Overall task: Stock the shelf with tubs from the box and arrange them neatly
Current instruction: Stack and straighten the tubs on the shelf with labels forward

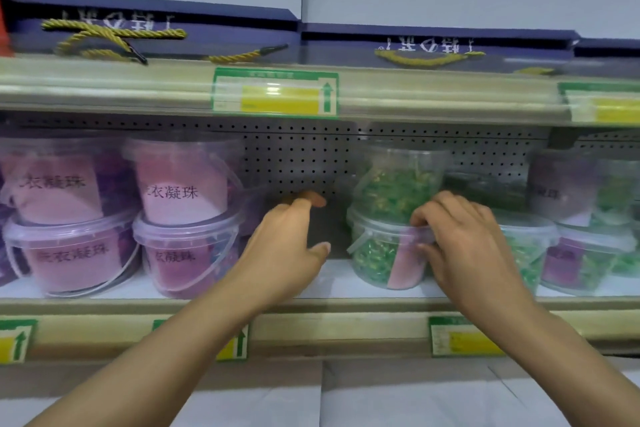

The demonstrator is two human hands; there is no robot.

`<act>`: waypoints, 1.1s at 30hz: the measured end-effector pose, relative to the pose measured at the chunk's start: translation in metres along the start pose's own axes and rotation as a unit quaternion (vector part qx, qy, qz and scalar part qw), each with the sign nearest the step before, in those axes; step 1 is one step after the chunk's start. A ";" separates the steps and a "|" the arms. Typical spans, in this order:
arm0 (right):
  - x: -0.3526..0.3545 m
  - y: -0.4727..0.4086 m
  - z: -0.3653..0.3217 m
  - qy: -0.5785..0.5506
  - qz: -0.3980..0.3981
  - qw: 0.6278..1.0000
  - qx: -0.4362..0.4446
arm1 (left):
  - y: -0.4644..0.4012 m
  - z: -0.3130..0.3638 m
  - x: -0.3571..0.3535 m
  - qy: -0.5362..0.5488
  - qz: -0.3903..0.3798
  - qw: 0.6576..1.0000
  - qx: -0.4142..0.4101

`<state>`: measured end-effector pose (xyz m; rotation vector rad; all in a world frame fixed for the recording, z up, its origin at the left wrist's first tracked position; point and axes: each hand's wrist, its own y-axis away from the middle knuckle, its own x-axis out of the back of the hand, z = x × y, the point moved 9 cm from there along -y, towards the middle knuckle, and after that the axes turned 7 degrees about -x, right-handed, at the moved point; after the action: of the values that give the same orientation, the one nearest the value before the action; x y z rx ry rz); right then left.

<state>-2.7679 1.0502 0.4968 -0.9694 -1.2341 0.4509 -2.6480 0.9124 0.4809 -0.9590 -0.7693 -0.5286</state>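
Note:
Clear tubs stand two high on the middle shelf. Purple-filled tubs with pink labels fill the left side. Right of a gap stands a lower tub of green beads with another green tub on top. My right hand grips the lower green tub at its lid rim, fingers curled over the edge. In the gap between the two groups my left hand hovers, fingers and thumb spread apart, holding nothing. The box is out of view.
More green and purple tubs crowd the right end of the shelf. A perforated back panel shows behind the gap. The shelf above carries dark bags with yellow rope handles. Price tags hang on the shelf fronts.

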 end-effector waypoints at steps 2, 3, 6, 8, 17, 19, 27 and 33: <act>-0.001 0.000 0.007 0.000 -0.007 1.000 0.009 | -0.016 -0.005 -0.006 0.010 -0.011 1.000 0.011; -0.002 0.000 0.012 0.000 -0.010 1.000 0.011 | -0.024 -0.006 -0.010 0.016 -0.015 1.000 0.016; -0.006 -0.002 0.024 0.004 -0.014 1.000 0.019 | -0.054 -0.010 -0.025 0.007 -0.027 0.999 0.030; -0.005 -0.001 0.028 0.008 -0.009 1.000 0.025 | -0.073 -0.008 -0.037 0.015 -0.024 0.999 0.015; 0.002 0.003 0.024 0.025 -0.008 0.999 0.020 | -0.120 -0.001 -0.062 -0.043 0.026 0.995 -0.084; 0.002 0.003 0.025 0.025 -0.011 1.000 0.014 | -0.119 0.001 -0.057 -0.073 0.043 0.992 -0.094; -0.001 0.003 0.029 0.019 -0.020 1.000 0.000 | -0.080 -0.035 -0.019 -0.200 0.067 0.977 0.024; -0.002 0.003 0.030 0.006 -0.018 1.000 -0.005 | -0.072 0.000 -0.032 -0.124 0.016 0.990 -0.070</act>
<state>-2.7959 1.0613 0.4941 -0.9553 -1.2420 0.4118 -2.7181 0.8794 0.4939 -1.1807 -0.9472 -0.4441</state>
